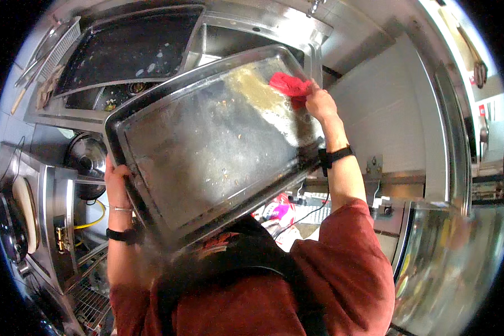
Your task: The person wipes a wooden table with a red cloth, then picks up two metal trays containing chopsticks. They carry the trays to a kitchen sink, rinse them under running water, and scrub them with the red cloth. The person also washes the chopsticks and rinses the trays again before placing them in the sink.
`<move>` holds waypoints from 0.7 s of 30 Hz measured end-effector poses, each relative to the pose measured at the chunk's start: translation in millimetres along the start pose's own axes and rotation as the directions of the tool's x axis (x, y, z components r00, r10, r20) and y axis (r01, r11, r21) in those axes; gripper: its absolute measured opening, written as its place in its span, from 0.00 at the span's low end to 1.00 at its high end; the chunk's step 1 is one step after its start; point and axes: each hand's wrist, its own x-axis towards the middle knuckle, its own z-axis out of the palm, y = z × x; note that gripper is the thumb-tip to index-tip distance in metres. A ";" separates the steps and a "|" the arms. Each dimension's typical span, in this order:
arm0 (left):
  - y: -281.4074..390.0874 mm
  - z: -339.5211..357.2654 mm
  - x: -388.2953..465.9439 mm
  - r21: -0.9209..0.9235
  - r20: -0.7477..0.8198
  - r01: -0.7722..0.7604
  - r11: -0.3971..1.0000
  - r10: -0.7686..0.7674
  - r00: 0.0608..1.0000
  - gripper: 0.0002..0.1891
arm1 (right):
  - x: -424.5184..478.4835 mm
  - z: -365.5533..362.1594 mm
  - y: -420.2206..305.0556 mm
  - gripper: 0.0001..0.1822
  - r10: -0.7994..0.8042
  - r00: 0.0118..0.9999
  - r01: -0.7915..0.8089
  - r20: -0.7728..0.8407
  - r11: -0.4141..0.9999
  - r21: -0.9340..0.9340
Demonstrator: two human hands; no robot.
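Observation:
A large dark metal baking tray [193, 138] is tilted across the view in front of my chest. My left hand [116, 174] grips its left rim, thumb over the edge. At the upper right, my right hand [320, 103] holds a red cloth or scrubber [289, 85] against the inside of the tray. Yellowish-brown liquid [252, 90] and white suds [287, 126] lie next to the red scrubber. Small crumbs dot the tray's surface. The fingers under the left rim are hidden.
Behind the tray is a stainless steel sink [208, 20], with another dark tray [130, 46] resting over its left part. A white plastic basket [60, 48] stands at the far left. Below it are a metal bowl [87, 155], a yellow hose [96, 216] and a wire rack [90, 304].

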 end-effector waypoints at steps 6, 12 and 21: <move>19.0 -0.9 -9.2 0.024 0.064 0.018 1.000 -0.020 0.998 0.23 | -71.8 -6.6 28.5 0.28 0.121 0.993 -0.121 0.010 0.992 -0.026; 51.7 -23.5 -14.3 -0.017 0.159 0.038 0.999 -0.034 0.987 0.24 | -91.5 5.0 44.8 0.19 0.061 0.991 -0.029 -0.118 0.967 0.254; 124.7 -57.1 -42.3 -0.082 0.311 0.066 0.994 -0.037 0.950 0.30 | -90.2 -64.1 -23.0 0.17 0.012 0.948 0.090 -0.317 0.948 0.307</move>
